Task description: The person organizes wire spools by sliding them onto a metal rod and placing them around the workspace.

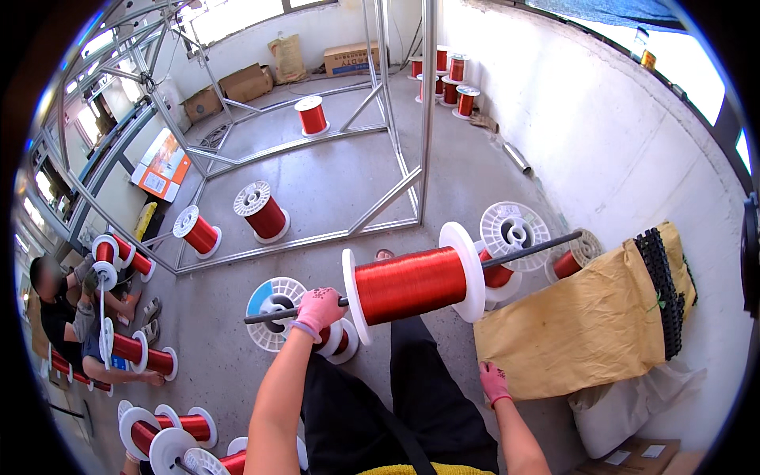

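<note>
My left hand [318, 309], in a pink glove, is closed tight around a thin dark metal rod [412, 281]. The rod runs through a large spool [412, 283] of glossy red wire with smooth white round plastic flanges, held level above the grey concrete floor [332, 182] in front of my knees. My right hand [494, 383], also in a pink glove, rests with its fingers curled on the edge of a coarse tan sack [578, 332] draped to my right.
</note>
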Demonstrator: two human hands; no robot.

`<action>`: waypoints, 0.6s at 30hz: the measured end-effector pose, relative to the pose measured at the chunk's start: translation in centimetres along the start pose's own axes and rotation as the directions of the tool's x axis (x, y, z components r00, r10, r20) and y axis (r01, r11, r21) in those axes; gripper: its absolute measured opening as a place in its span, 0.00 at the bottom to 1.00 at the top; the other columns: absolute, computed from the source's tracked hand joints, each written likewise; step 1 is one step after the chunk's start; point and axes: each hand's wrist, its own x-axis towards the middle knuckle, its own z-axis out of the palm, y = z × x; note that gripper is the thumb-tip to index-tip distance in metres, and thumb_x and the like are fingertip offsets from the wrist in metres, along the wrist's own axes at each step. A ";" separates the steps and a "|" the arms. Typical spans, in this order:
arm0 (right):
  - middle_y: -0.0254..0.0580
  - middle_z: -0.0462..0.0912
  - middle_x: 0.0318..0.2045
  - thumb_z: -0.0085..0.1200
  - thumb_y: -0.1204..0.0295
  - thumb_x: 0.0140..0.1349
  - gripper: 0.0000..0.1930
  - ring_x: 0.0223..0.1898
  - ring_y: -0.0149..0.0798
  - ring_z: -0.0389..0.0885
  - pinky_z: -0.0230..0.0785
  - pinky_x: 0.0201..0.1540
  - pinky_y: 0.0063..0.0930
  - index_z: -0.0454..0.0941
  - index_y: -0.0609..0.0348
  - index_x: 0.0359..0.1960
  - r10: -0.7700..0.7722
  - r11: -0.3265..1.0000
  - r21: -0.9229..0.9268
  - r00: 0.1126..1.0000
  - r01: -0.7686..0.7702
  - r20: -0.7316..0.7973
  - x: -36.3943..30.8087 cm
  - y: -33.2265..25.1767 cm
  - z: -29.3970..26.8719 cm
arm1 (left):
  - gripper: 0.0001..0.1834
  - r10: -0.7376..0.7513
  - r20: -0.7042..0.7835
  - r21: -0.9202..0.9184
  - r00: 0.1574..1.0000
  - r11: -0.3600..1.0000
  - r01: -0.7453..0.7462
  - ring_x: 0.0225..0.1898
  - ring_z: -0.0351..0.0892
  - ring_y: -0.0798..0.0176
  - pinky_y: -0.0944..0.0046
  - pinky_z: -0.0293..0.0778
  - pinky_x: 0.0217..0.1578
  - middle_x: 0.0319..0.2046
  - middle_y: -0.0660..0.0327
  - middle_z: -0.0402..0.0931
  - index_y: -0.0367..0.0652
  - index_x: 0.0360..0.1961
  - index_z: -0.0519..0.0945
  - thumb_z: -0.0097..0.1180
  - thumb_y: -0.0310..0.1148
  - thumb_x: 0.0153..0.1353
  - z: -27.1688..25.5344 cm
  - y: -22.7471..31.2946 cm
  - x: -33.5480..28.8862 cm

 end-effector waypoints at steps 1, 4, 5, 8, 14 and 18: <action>0.52 0.75 0.37 0.37 0.70 0.63 0.10 0.39 0.52 0.77 0.69 0.39 0.44 0.70 0.53 0.42 -0.061 0.994 -0.088 0.998 0.059 -0.014 0.0 -0.3 -0.2 | 0.17 0.011 -0.018 -0.004 1.000 1.000 -0.011 0.35 0.80 0.50 0.55 0.75 0.39 0.30 0.52 0.80 0.44 0.32 0.83 0.52 0.45 0.52 0.0 -0.1 -0.1; 0.50 0.75 0.38 0.40 0.71 0.62 0.08 0.39 0.50 0.77 0.69 0.38 0.42 0.69 0.54 0.41 -0.032 0.999 -0.029 0.986 0.027 -0.164 0.8 -1.3 -2.1 | 0.17 0.007 -0.001 0.004 1.000 1.000 -0.007 0.36 0.80 0.50 0.55 0.75 0.39 0.31 0.53 0.81 0.44 0.32 0.83 0.53 0.46 0.51 -0.1 -0.2 0.0; 0.49 0.75 0.39 0.42 0.70 0.62 0.09 0.39 0.49 0.76 0.68 0.38 0.41 0.68 0.55 0.42 0.040 0.981 0.194 0.979 0.000 -0.201 1.9 -1.2 -3.3 | 0.17 0.011 0.000 0.006 1.000 1.000 -0.011 0.36 0.80 0.50 0.55 0.75 0.39 0.31 0.53 0.81 0.45 0.32 0.83 0.53 0.46 0.51 -0.1 -0.1 0.1; 0.46 0.76 0.39 0.45 0.67 0.62 0.13 0.39 0.48 0.76 0.67 0.38 0.39 0.69 0.57 0.46 0.049 0.939 0.312 0.846 0.142 -0.531 5.5 -4.5 -12.1 | 0.17 0.023 -0.017 -0.018 1.000 1.000 -0.023 0.36 0.80 0.51 0.55 0.75 0.40 0.32 0.53 0.81 0.44 0.32 0.83 0.53 0.45 0.51 0.4 -0.7 0.0; 0.60 0.75 0.48 0.45 0.52 0.60 0.31 0.54 0.51 0.71 0.63 0.54 0.36 0.65 0.68 0.55 0.109 0.736 0.629 0.872 0.251 -0.476 10.1 -18.2 -31.9 | 0.17 0.012 -0.001 -0.023 1.000 1.000 -0.012 0.37 0.80 0.51 0.56 0.75 0.41 0.33 0.53 0.81 0.45 0.33 0.83 0.53 0.45 0.51 0.3 -0.7 0.0; 0.64 0.73 0.49 0.44 0.48 0.57 0.33 0.54 0.52 0.71 0.62 0.56 0.38 0.68 0.70 0.51 0.019 0.976 0.217 0.979 0.025 -0.201 12.4 -21.5 -32.1 | 0.17 0.019 0.001 -0.031 1.000 0.999 -0.019 0.37 0.80 0.51 0.55 0.75 0.41 0.32 0.53 0.81 0.45 0.33 0.83 0.53 0.45 0.51 0.1 0.0 0.2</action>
